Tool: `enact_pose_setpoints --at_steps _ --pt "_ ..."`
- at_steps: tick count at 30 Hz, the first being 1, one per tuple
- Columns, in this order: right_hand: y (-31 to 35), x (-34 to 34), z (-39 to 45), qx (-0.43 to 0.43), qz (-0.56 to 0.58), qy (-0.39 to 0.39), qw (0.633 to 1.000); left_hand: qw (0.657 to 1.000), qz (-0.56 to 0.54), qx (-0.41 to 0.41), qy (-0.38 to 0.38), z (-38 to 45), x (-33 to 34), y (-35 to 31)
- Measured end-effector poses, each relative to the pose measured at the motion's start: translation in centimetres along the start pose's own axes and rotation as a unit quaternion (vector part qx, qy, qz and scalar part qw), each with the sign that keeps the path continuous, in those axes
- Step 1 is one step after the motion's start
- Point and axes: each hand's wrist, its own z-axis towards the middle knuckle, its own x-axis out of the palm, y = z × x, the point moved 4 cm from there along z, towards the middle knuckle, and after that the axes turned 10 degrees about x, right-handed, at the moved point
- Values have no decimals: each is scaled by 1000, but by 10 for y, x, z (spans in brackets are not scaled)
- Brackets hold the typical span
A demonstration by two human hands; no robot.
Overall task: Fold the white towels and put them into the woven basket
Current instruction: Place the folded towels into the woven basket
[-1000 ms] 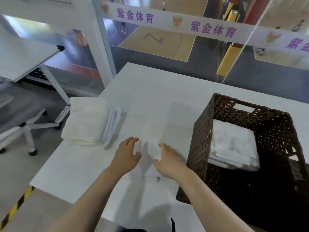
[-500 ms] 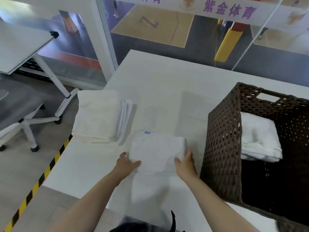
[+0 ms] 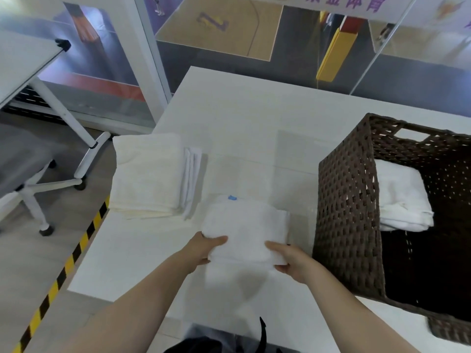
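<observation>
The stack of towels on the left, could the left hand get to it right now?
Probably not at once: the left hand grips the folded towel together with the right hand. The stack of towels lies uncovered on the table, so the way is otherwise free.

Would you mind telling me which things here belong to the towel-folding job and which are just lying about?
Part of the job:
- folded towel, held by left hand and right hand
- stack of towels on the white table
- woven basket, with a towel in the basket

Just lying about:
- office chair
- second table
</observation>
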Motion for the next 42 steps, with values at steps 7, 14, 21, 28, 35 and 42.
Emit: enact_pose_setpoints --at_steps 7,14,21,28,35,42 --pt "-14 10 -5 -28 -1 34 999 1000 -16 12 11 2 -9 4" --pt "-3 24 -24 -115 -18 -3 993 997 -17 74 31 0 -12 0" --pt "32 21 -55 -237 -223 -120 938 984 6 177 17 -23 9 -31" --pt "58 11 -120 -352 -279 -193 872 930 164 324 -58 -49 40 -100" --pt "86 -35 -188 -452 -189 -225 842 857 241 436 -134 -84 80 -186" --pt "105 -111 -223 -486 -113 -249 830 808 286 491 -158 -117 148 -248"
